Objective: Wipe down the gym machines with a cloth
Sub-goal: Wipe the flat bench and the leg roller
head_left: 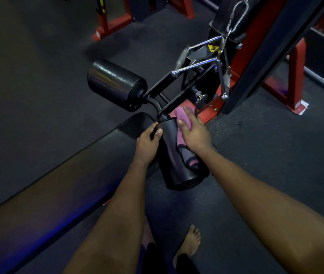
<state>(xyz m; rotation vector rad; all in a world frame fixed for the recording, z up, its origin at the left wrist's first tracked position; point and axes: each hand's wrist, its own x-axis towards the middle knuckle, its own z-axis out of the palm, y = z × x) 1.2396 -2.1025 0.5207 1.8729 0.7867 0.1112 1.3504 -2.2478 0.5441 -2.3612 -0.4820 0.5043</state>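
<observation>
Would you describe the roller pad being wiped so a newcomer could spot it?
From the red machine frame, a black arm reaches toward the long black bench. It is the nearer black cylindrical roller pad, under the pink cloth; the farther roller pad is bare.

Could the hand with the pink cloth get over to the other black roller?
Probably yes. The right hand presses the cloth on the near roller, and nothing covers the far roller.

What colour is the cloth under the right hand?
Pink, with a darker grey part lower down; the cloth shows best in the head view.
</observation>
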